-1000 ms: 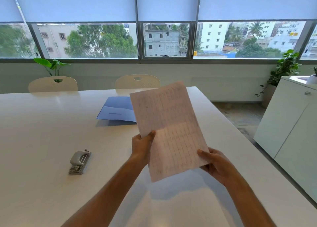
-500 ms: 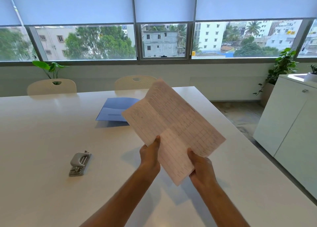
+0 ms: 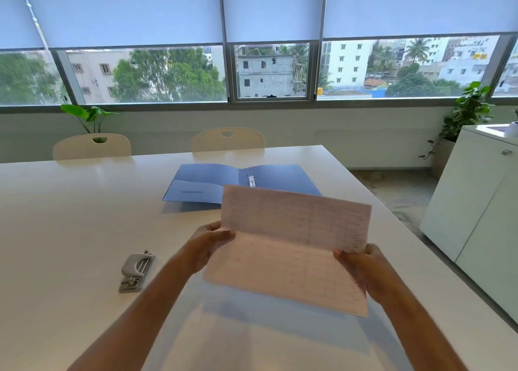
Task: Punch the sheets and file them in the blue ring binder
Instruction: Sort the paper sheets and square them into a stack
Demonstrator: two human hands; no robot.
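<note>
The sheets [image 3: 294, 247] are hanging landscape above the table [image 3: 56, 230], bending along a crease, probably so their edges can be squared for punching. The left hand [image 3: 208, 247] is pinching the 9 o'clock edge, the right hand [image 3: 361, 267] the 3 o'clock edge. The hole punch [image 3: 136, 271] is lying at 8 o'clock, untouched. The blue ring binder [image 3: 207, 182] is lying open at 12 o'clock, ready for filing.

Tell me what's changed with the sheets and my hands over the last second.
The sheets turned clockwise from upright to lying crosswise, long edge across. The left hand now grips the left edge and the right hand has shifted to the right edge; both kept hold. The hole punch and the open blue ring binder stayed put on the table.
</note>
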